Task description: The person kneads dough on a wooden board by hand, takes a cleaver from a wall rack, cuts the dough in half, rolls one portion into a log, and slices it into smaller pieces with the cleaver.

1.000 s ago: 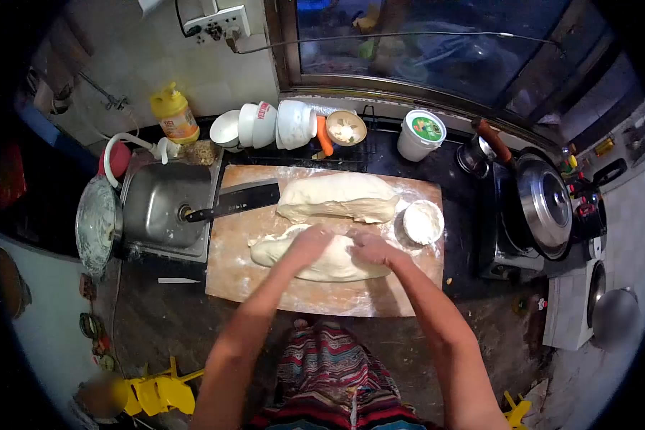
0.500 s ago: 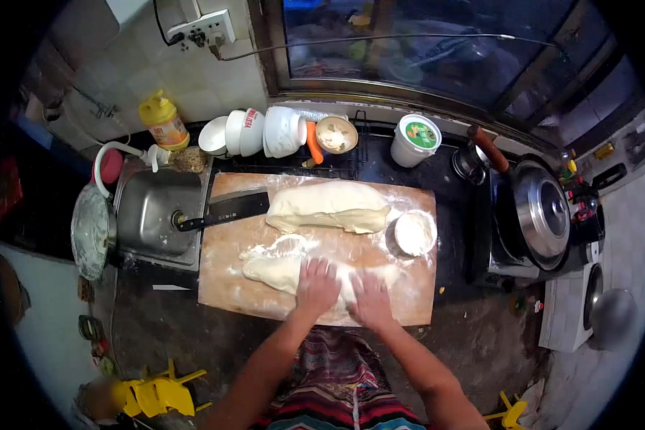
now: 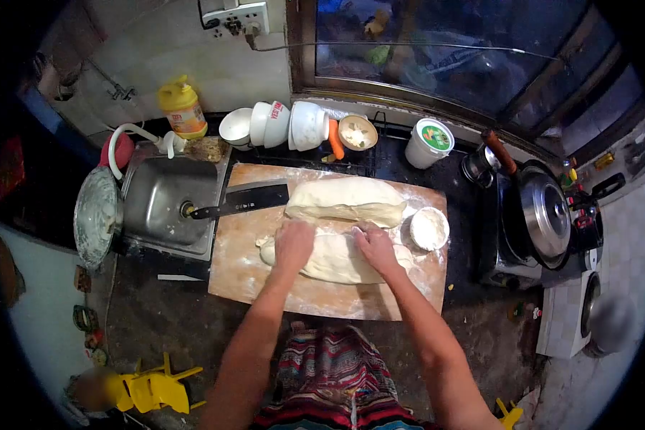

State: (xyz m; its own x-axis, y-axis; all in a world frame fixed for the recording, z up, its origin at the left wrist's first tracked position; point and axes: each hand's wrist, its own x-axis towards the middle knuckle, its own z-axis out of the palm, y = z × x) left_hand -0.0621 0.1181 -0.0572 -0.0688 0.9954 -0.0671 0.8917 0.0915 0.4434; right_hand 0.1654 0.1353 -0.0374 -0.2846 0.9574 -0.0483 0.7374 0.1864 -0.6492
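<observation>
On the floured wooden board (image 3: 244, 244) lie two long pieces of pale dough. My left hand (image 3: 294, 246) is curled over the left part of the nearer dough (image 3: 333, 259), its fingers bent at the far edge. My right hand (image 3: 374, 247) grips the far edge of the same dough further right, thumb and fingers pressed together. Just beyond my hands rests the other dough roll (image 3: 347, 197), which neither hand holds. A cleaver (image 3: 247, 200) lies at the board's left, its handle over the sink. The bowl of flour (image 3: 429, 228) sits on the right side.
The steel sink (image 3: 168, 197) is at the left, with a floury basin (image 3: 97, 215) beside it. White bowls (image 3: 308, 126), a carrot (image 3: 335, 139) and a lidded tub (image 3: 429, 143) stand behind the board. To the right is a lidded pan (image 3: 546, 209) on a stove.
Both hands have moved from lying flat on the near side of the front dough to its far edge, with fingers now curled. The camera view has shifted slightly.
</observation>
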